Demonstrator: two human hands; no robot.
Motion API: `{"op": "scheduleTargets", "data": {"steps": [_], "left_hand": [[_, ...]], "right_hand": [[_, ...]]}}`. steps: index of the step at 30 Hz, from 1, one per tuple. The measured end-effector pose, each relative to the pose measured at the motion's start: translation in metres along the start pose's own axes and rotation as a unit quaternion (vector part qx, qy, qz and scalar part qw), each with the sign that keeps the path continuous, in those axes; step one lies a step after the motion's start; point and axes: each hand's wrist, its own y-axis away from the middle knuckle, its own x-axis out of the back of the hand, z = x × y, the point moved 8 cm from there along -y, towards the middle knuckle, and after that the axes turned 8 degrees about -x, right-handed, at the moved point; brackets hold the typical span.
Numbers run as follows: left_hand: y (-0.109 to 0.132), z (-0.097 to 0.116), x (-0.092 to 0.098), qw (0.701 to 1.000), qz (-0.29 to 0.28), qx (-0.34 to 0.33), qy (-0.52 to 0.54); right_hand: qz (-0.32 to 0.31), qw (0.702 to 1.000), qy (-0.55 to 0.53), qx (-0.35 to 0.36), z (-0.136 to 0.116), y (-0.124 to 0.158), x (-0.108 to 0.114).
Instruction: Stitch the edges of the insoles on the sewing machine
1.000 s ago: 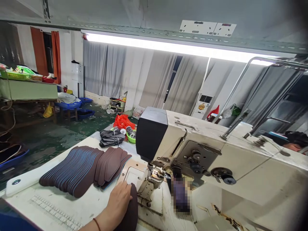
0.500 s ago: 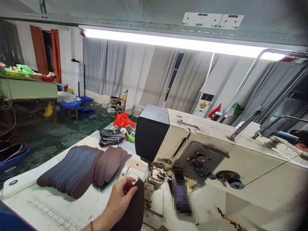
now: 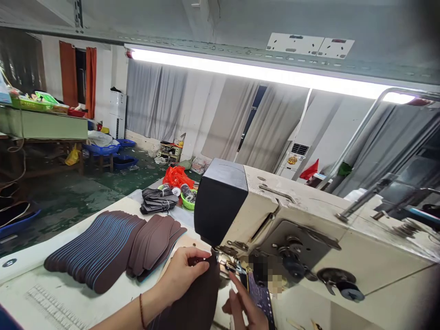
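Observation:
My left hand (image 3: 184, 272) pinches the upper edge of a dark brown insole (image 3: 197, 298) between thumb and fingers. The insole hangs down along the needle end of a sewing machine (image 3: 292, 220), its top edge close by the presser foot (image 3: 229, 265). My right hand (image 3: 247, 307) is low beside the machine, index finger stretched up toward the presser foot, with nothing visible in it. Left of my hands, a fanned row of brown insoles with blue edges (image 3: 94, 250) lies on the table, beside a smaller overlapping pile of brown insoles (image 3: 153, 245).
Behind the insoles are tied dark grey pieces (image 3: 158, 200), a green basket (image 3: 188, 203) with thread spools and a red plastic bag (image 3: 177, 176). A printed ruler (image 3: 57, 307) marks the white table. A lit tube lamp (image 3: 268, 75) hangs overhead; blue trays (image 3: 125, 161) stand on the floor.
My right hand has come into view from below, beside the presser foot. My left hand has brought the insole up and right, close against the needle area. The view has tilted slightly.

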Motion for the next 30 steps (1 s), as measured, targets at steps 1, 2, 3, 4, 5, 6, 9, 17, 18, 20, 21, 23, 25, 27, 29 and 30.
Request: {"op": "scheduleTargets", "data": {"steps": [1,2,3,4,5,6,9,17,18,20,21,23,25,27,29,30], "left_hand": [[-0.001,-0.001,0.000,1.000,-0.002,0.005,0.004],[-0.002,-0.001,0.001,1.000,-0.004,0.009,0.008],[-0.003,-0.002,0.001,1.000,-0.006,0.011,0.011],[-0.004,-0.004,0.001,1.000,-0.007,0.011,0.011],[-0.005,-0.005,0.001,1.000,-0.007,0.012,0.010],[-0.006,-0.006,0.001,1.000,-0.007,0.012,0.009],[-0.008,-0.009,-0.002,1.000,-0.016,0.019,0.009],[-0.001,-0.007,0.000,0.997,-0.042,0.056,0.040],[0.004,-0.008,0.000,0.993,-0.058,0.077,0.062],[0.017,-0.011,-0.001,0.981,-0.100,0.119,0.117],[0.024,-0.012,-0.002,0.973,-0.120,0.137,0.143],[0.036,-0.014,-0.002,0.959,-0.146,0.160,0.180],[0.043,-0.016,0.000,0.956,-0.146,0.165,0.196],[0.046,-0.019,0.002,0.958,-0.129,0.166,0.194],[0.046,-0.021,0.002,0.959,-0.119,0.168,0.193],[0.046,-0.020,0.001,0.958,-0.124,0.168,0.197]], "right_hand": [[-0.010,1.000,0.004,0.006,-0.001,-0.002,-0.003],[-0.019,1.000,0.004,0.013,-0.001,-0.004,-0.005],[-0.027,0.999,0.003,0.020,0.000,-0.006,-0.008],[-0.033,0.999,0.002,0.027,0.000,-0.008,-0.010],[-0.036,0.999,0.005,0.034,0.000,-0.009,-0.012],[-0.037,0.998,0.010,0.042,0.000,-0.011,-0.013],[-0.042,0.996,0.017,0.073,-0.006,-0.015,-0.013],[-0.066,0.994,0.012,0.087,-0.007,-0.024,-0.010],[-0.070,0.994,0.012,0.084,-0.007,-0.025,-0.011],[-0.074,0.994,0.014,0.078,-0.007,-0.024,-0.011],[-0.074,0.994,0.014,0.075,-0.007,-0.024,-0.011],[-0.075,0.995,0.016,0.069,-0.007,-0.024,-0.011],[-0.079,0.995,0.035,0.058,-0.006,-0.023,-0.010],[-0.098,0.991,0.069,0.057,-0.003,-0.023,-0.012],[-0.119,0.986,0.097,0.064,-0.001,-0.023,-0.014],[-0.127,0.984,0.107,0.067,-0.001,-0.024,-0.014]]}}
